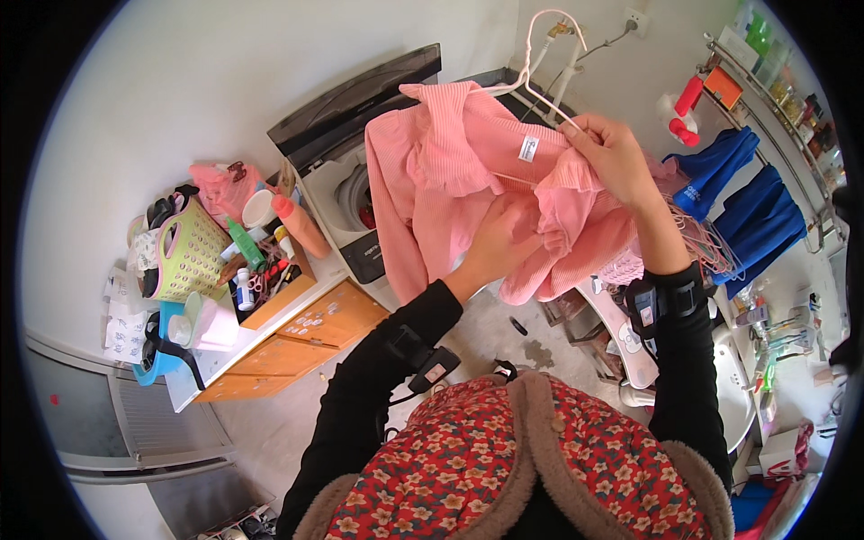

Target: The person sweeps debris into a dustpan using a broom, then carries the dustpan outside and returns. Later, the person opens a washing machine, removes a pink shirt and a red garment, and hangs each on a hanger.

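A pink ribbed sweater [441,180] hangs on a white wire hanger [531,67] held up in front of me. My right hand [616,157] pinches the sweater's collar by the white label, against the hanger's arm. My left hand [499,247] is tucked under the garment's middle and grips the fabric from below. One pink sleeve droops to the left, over the open top-loading washing machine [355,193].
A wooden cabinet [301,333] at left carries a green basket [184,252], bottles and clutter. Blue garments [751,216] hang on a rail at right, above a pile of pink hangers [697,243]. A sink [742,396] sits lower right.
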Available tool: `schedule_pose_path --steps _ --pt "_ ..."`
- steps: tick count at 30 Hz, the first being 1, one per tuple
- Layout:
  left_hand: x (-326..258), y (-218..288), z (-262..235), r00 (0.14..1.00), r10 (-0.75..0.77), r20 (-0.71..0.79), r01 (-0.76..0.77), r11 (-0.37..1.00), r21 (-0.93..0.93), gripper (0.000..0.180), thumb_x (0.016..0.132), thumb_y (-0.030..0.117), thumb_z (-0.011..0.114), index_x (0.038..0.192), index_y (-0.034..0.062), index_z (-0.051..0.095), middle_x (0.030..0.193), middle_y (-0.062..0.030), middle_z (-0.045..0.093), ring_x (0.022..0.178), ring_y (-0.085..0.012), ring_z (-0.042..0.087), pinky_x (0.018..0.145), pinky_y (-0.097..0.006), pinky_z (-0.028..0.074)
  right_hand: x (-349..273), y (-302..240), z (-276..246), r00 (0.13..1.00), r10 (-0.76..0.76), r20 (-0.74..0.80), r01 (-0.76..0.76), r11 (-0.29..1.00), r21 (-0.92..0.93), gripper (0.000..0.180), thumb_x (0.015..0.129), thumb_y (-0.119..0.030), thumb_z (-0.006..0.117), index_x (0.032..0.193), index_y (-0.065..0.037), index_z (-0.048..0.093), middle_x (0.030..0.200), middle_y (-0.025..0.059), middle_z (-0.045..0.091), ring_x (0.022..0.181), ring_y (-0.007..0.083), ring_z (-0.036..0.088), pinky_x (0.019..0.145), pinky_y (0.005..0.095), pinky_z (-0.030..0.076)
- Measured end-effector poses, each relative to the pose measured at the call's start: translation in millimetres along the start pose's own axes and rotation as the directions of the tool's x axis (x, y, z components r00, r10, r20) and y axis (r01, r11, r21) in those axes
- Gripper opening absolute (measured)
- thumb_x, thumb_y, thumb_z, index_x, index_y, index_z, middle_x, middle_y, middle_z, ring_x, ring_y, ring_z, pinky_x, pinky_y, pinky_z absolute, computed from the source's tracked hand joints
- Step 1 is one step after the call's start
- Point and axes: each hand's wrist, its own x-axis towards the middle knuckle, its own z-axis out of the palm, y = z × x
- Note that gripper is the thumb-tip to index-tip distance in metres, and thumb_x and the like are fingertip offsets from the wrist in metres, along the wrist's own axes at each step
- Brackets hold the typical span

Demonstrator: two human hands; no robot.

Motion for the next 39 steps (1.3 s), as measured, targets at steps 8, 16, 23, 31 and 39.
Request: schedule_pose_path --steps 8,16,23,31,39 --pt "-6.8 -14.5 14.2 0.987 -0.156 -0.037 0.13 0.915 -0.382 0.047 0.079 0.005 0.062 0.123 -0.0012 0.05 0.12 -0.0099 0.053 0.115 -0.0202 0.05 0.1 -0.033 0.039 -16.8 -3.5 -9.2 0.996 0.09 -0.002 -0.089 0.98 0.179 0.017 0.095 -0.015 0.06 0.097 0.001 0.065 0.069 -0.0091 0.049 0.061 -0.001 0.04 0.052 0.0173 0.032" --pt "-13.6 -3.5 10.7 0.956 -0.276 0.1 0.288 0.815 -0.503 0.022 0.088 0.003 0.056 0.109 -0.0013 0.053 0.098 -0.0076 0.059 0.091 -0.0142 0.058 0.08 -0.027 0.048 -28.9 -2.2 -11.6 0.998 0.051 -0.04 -0.034 0.94 0.339 0.015 0.093 -0.007 0.059 0.106 0.0 0.064 0.077 -0.0067 0.053 0.07 0.0003 0.045 0.06 0.016 0.036" --pt "2.6 36.5 -25.2 0.945 -0.319 -0.069 0.221 0.782 -0.582 0.01 0.093 0.003 0.056 0.102 0.0005 0.056 0.089 -0.0012 0.059 0.083 -0.0058 0.056 0.074 -0.02 0.047 -42.2 6.5 -15.3 0.983 -0.172 0.057 0.165 0.981 0.102 0.019 0.093 0.002 0.052 0.105 -0.002 0.066 0.088 -0.0026 0.055 0.071 0.0036 0.047 0.065 0.017 0.039" --pt "24.2 46.4 -8.8 0.951 -0.292 -0.1 0.18 0.787 -0.59 0.008 0.09 0.002 0.06 0.097 -0.0009 0.059 0.094 -0.0041 0.061 0.086 -0.0095 0.06 0.076 -0.022 0.049 -71.1 8.9 11.8 0.963 0.029 0.27 -0.063 0.991 0.116 0.027 0.084 -0.014 0.07 0.11 -0.007 0.069 0.084 0.002 0.051 0.077 0.0095 0.053 0.069 0.025 0.044" --pt "-9.1 33.4 -35.3 0.98 -0.196 -0.031 0.182 0.951 -0.251 0.021 0.083 0.002 0.062 0.104 0.0021 0.062 0.099 -0.0064 0.06 0.094 -0.0173 0.06 0.082 -0.029 0.05 -72.5 46.2 7.5 0.985 -0.012 0.172 -0.003 0.996 0.086 0.011 0.085 -0.009 0.069 0.09 0.001 0.066 0.084 0.0011 0.054 0.078 0.0078 0.054 0.069 0.0236 0.044"
